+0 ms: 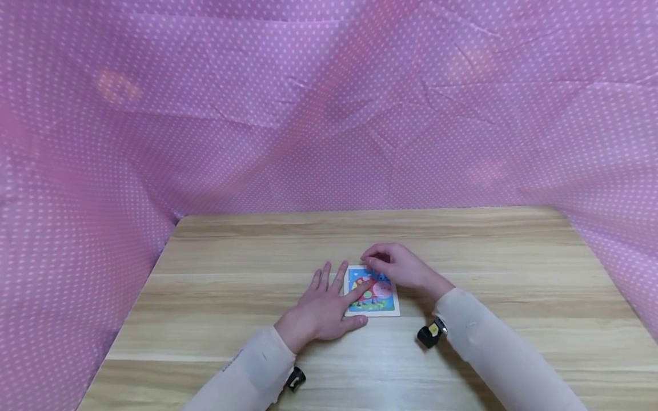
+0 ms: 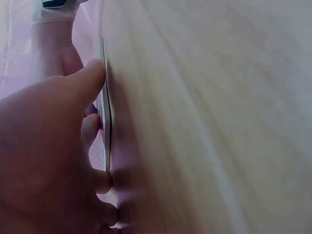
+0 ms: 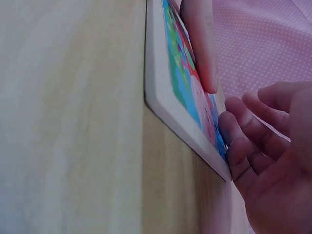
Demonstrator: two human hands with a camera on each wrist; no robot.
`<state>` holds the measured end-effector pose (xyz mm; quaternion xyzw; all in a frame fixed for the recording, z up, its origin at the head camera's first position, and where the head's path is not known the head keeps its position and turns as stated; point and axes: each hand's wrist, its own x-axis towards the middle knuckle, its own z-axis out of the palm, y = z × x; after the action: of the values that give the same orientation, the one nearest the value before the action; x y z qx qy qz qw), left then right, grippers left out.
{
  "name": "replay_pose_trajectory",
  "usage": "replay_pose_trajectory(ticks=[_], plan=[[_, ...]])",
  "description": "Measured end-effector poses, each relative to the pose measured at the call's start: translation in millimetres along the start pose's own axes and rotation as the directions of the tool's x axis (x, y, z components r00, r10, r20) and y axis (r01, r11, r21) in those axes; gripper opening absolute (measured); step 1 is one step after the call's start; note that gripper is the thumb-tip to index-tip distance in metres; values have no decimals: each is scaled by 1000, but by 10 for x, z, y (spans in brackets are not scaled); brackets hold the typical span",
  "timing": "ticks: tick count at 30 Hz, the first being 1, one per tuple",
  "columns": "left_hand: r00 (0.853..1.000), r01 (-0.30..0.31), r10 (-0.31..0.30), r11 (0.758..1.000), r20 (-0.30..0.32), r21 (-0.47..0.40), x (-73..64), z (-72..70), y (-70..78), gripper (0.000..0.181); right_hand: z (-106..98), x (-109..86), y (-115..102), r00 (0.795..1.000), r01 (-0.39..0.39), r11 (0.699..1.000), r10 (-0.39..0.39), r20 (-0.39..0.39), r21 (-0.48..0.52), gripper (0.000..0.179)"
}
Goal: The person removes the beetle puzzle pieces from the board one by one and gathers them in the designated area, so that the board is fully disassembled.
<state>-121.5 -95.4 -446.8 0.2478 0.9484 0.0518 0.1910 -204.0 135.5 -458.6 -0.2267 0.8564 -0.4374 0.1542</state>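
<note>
A thin, flat board [image 1: 372,313] with a white border and a cartoon pig picture lies on the wooden table. My left hand [image 1: 323,308] is spread across its left side. One finger [image 3: 202,58] lies straight on the picture, and the thumb [image 2: 90,78] touches the board's near edge. At the far right corner is my right hand [image 1: 403,265], its fingers [image 3: 239,153] loosely bent and touching the board's edge. No held thing shows between those fingers. Part of the picture's blue top is covered by the right hand.
Pale wood table [image 1: 231,285] surrounds the board. Pink cloth with white dots [image 1: 329,142] hangs behind the table and at both sides. Each wrist carries a small black camera [image 1: 429,335], close above the tabletop.
</note>
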Motion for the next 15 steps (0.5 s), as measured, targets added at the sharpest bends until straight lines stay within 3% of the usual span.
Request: replay_pose_trajectory(ticks=[6, 15], plan=[[1000, 10, -10, 999, 10, -48, -5, 1, 24, 65, 8, 11, 11, 1000, -21, 1000, 21, 5, -10, 26], [999, 4, -2, 997, 33, -80, -13, -17, 30, 66, 8, 18, 10, 1000, -18, 1000, 18, 20, -7, 26]])
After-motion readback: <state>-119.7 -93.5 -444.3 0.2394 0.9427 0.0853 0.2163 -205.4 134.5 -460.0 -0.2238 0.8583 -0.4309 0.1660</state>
